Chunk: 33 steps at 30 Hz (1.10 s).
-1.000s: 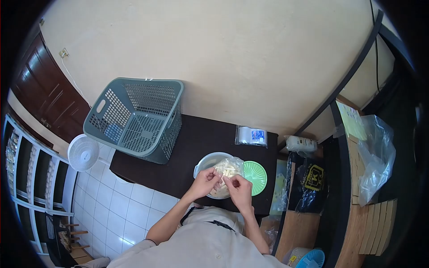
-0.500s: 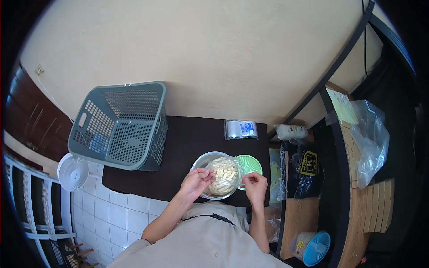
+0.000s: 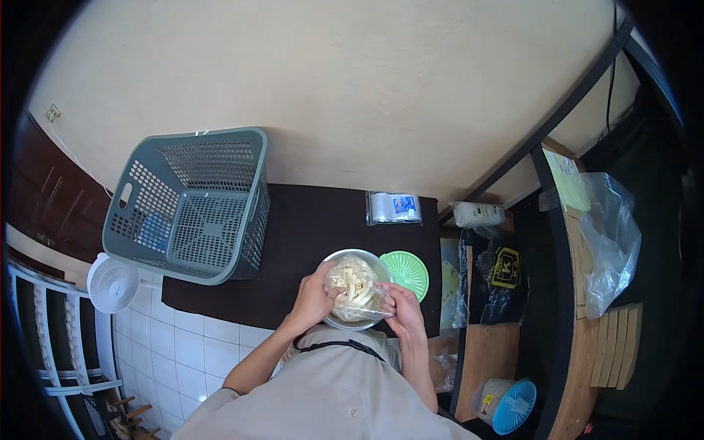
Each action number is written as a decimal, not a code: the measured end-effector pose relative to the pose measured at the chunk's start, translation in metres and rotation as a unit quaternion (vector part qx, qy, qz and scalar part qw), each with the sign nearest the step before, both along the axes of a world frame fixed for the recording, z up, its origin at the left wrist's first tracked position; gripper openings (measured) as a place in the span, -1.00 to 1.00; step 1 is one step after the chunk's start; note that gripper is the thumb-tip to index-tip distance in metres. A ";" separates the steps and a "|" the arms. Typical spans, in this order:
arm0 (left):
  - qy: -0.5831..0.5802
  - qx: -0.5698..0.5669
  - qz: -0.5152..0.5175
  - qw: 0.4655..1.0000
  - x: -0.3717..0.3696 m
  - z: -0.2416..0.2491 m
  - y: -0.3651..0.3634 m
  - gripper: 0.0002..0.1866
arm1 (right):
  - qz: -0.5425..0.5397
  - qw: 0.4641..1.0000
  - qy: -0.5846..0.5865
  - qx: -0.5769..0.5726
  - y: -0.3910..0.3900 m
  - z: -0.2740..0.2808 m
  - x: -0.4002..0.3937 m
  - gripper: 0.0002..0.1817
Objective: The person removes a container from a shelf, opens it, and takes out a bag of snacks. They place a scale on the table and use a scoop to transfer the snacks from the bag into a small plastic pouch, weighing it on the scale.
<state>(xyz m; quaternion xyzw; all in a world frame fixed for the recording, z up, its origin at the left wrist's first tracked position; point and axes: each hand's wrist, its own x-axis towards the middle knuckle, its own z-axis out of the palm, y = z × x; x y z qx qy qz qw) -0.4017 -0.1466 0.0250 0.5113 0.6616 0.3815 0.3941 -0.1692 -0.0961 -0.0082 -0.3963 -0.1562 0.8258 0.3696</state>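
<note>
Dark tabletop [image 3: 315,227], cream wall [image 3: 308,88], white tiled floor [image 3: 192,359]; both hands [image 3: 313,299] [image 3: 404,308] curled, gripping clear bag [image 3: 353,290].

The head camera looks down at the table [image 3: 315,227].

A yellow "K" [image 3: 506,268] marks the black package [image 3: 499,299].

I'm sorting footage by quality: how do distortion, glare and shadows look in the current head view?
Head view, distortion: wide-lens bowing curves the dark shelf edge, with black corners; head view, glare: glints on the filled clear bag and loose plastic at right; head view, shadow: soft, on the wall beside the basket.
</note>
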 end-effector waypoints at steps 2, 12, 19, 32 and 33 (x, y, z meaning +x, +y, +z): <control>0.030 -0.016 -0.013 0.999 -0.009 -0.002 0.006 -0.83 | 0.040 0.998 -0.029 0.025 0.003 0.011 -0.003 -0.76; -0.644 -0.240 0.132 0.714 -0.021 -0.060 0.023 -0.81 | 0.013 0.871 -0.348 0.346 0.011 0.004 0.013 -0.75; -0.727 -0.315 0.040 0.609 -0.027 -0.073 0.014 -0.83 | -0.055 0.997 0.054 -0.027 0.023 -0.032 0.026 -0.79; 0.120 0.220 -0.077 0.965 -0.003 0.021 0.018 -0.60 | 0.055 0.981 -0.185 -0.010 0.030 -0.022 -0.012 -0.72; 0.119 0.220 -0.076 0.965 -0.004 0.013 0.021 -0.60 | 0.055 0.981 -0.186 -0.010 0.034 -0.026 -0.009 -0.72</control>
